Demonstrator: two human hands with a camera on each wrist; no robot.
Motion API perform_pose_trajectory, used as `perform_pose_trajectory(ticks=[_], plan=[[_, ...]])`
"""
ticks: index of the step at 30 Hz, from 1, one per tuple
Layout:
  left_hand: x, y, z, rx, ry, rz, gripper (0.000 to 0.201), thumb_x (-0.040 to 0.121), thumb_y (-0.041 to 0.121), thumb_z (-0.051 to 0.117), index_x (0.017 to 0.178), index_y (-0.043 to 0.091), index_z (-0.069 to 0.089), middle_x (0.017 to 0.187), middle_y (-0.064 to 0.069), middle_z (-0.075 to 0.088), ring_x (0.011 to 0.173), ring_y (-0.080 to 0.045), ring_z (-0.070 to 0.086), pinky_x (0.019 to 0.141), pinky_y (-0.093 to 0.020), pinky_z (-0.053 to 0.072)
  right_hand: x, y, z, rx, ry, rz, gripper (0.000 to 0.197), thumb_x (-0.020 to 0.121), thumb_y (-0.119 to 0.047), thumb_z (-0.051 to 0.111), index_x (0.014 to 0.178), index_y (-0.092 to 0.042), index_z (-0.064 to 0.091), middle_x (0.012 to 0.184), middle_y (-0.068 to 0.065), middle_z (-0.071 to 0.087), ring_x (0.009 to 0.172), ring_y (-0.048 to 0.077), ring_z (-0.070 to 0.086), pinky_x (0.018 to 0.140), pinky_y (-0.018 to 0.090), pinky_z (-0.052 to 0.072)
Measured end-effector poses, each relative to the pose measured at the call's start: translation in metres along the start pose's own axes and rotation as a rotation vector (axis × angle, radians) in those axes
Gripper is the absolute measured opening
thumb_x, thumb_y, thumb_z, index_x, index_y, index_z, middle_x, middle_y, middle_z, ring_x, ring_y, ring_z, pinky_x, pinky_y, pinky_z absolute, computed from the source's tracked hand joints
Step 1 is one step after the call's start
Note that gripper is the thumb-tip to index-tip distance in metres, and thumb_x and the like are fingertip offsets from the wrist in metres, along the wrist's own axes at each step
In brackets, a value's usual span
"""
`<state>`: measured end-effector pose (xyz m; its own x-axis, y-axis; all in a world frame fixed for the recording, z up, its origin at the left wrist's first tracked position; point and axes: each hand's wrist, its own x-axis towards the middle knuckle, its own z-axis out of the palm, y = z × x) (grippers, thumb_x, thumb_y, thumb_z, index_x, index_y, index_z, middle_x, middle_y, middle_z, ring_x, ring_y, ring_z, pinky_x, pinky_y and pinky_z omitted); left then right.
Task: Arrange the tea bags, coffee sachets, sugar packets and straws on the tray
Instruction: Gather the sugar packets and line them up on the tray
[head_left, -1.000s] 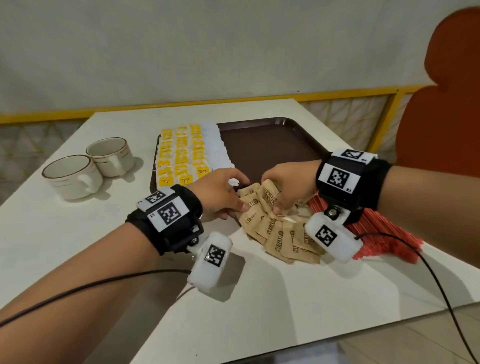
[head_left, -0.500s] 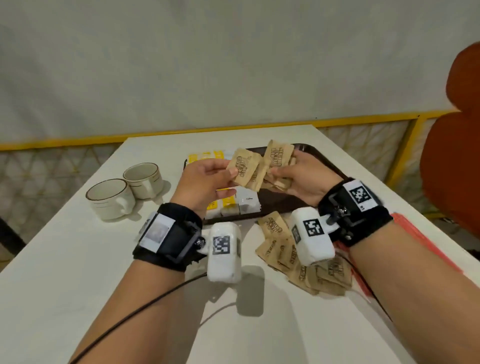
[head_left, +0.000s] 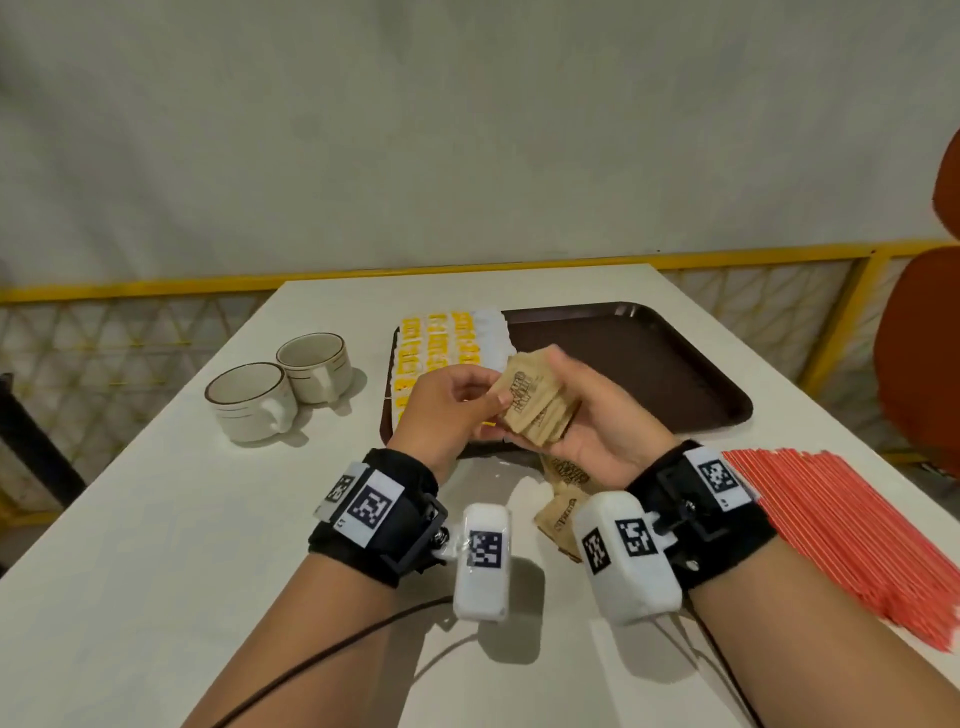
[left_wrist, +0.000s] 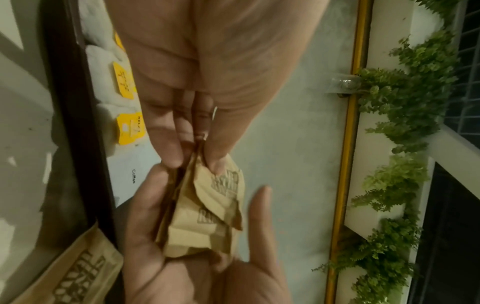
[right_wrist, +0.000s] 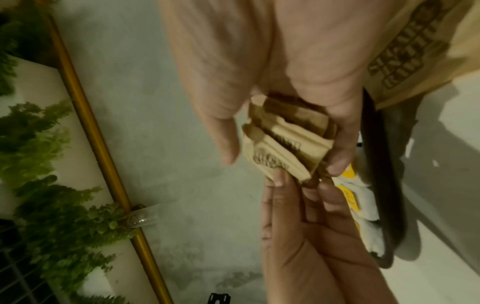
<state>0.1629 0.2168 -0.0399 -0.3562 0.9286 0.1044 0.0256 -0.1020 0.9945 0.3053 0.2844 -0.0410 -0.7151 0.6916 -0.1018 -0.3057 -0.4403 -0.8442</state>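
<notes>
Sugar packets, a brown stack held above the near edge of the tray: right hand cups them, fingers curled; left hand pinches their upper edge. Tea bags fill the tray's left side; straws lie on the table at right.

Left wrist band: a broad black strap with a black bracket and a screw on its inner side.
Left band markings: two white plates printed with black square codes, lower left of centre in the head view.
Left wrist camera: a rounded white housing bearing one black square code.
Left cable: a thin black lead running along the forearm toward the bottom edge.
Right wrist band: a matching black strap with bracket and screws.
Right band markings: a white plate with a black square code.
Right wrist camera: a rounded white housing carrying two codes.
Forearms: bare, no sleeves.
</notes>
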Motion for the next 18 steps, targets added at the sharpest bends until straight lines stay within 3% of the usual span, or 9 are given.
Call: perform_pose_trajectory(ticks=[3, 5, 11, 18], plan=[[-0.0014, -0.0024, 0.0018, -0.006, 0.001, -0.003, 0.006, 0.084, 0.004, 0.068, 0.090, 0.001, 0.066, 0.078, -0.013, 0.066, 0.066, -0.017, 0.064, 0.055, -0.022, 0.055, -0.0002, 0.0084, 0.0011, -0.140, 0.078, -0.071, 0.012, 0.094, -0.013, 0.054, 0.106, -0.011, 0.055, 0.100, 0.016, 0.067, 0.086, 0.030, 0.067, 0.075, 0.043, 0.057], [-0.0005, -0.0030, 0.0027, -0.018, 0.023, -0.009, 0.004, 0.084, 0.006, 0.067, 0.086, 0.003, 0.067, 0.075, -0.011, 0.065, 0.062, -0.014, 0.060, 0.050, -0.019, 0.050, -0.0002, 0.0097, 0.0008, -0.086, 0.082, -0.109, 0.009, 0.094, -0.010, 0.053, 0.103, -0.010, 0.055, 0.093, 0.015, 0.068, 0.079, 0.027, 0.068, 0.071, 0.041, 0.058], [0.0008, -0.0035, 0.0004, -0.098, 0.009, -0.056, 0.011, 0.089, 0.007, 0.061, 0.080, 0.012, 0.065, 0.071, -0.001, 0.063, 0.059, -0.008, 0.053, 0.047, -0.017, 0.044, 0.0020, 0.0115, 0.0027, 0.035, 0.081, -0.180, 0.011, 0.095, -0.010, 0.051, 0.105, -0.007, 0.054, 0.094, 0.017, 0.068, 0.079, 0.026, 0.068, 0.068, 0.037, 0.059], [-0.0003, -0.0017, -0.0008, -0.162, 0.041, -0.053, 0.016, 0.095, 0.007, 0.052, 0.082, 0.011, 0.061, 0.083, -0.007, 0.069, 0.068, -0.014, 0.062, 0.053, -0.021, 0.050, 0.0024, 0.0114, -0.0013, 0.013, 0.128, -0.166, 0.012, 0.096, -0.009, 0.051, 0.107, -0.008, 0.056, 0.100, 0.018, 0.068, 0.082, 0.024, 0.070, 0.066, 0.036, 0.060]])
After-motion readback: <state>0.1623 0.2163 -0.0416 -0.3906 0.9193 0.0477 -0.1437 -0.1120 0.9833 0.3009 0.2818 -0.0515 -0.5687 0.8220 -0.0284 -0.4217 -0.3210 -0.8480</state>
